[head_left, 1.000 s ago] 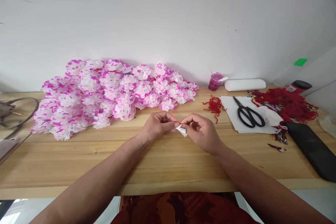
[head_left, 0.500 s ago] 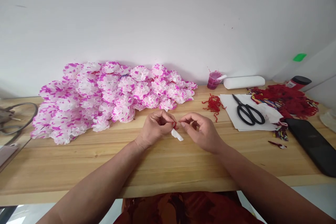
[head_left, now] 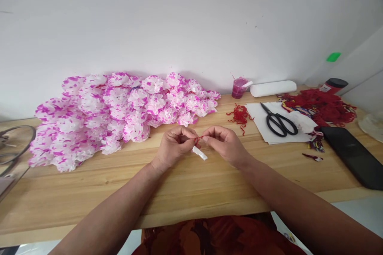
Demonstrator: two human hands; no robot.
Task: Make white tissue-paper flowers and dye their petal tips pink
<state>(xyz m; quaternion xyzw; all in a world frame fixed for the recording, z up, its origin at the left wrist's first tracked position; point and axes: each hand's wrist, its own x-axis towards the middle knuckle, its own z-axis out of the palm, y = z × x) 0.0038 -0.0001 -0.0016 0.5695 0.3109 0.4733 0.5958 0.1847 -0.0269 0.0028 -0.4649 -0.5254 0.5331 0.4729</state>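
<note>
Head view: one small white strip (head_left: 200, 153) hangs just below the left hand's fingertips, over the middle of the tabletop (head_left: 179, 197), nearer its front edge than the clump of flowers is. One red thread (head_left: 198, 138) runs at the strip's upper end and spans the short gap between two hands. The left hand (head_left: 175, 145) has thumb and forefinger pinched together on the thread beside the strip; the right hand (head_left: 226, 143) is nearly closed, thumb and forefinger pinching the thread's other side. Whether the thread is knotted is too small to tell.

Beyond them, one heap of loose red threads (head_left: 240, 115) lies toward the back edge. To its right, one pair of black scissors (head_left: 273, 116) rests on white sheets (head_left: 259, 127), whose number cannot be told. One purple-stained cup (head_left: 238, 89) and one white roll (head_left: 273, 88) stand along the back edge. One larger red heap (head_left: 326, 105) and one black-lidded jar (head_left: 333, 85) occupy the back right corner; one dark slab (head_left: 353, 157) lies by the right end. Pink-and-white flowers (head_left: 137, 107), overlapping too much to count, fill the back left.

Half a second ago the right fingertips were apart from the left hand with no thread visibly stretched between; now it spans them. The scissors have kept their place on the sheets.
</note>
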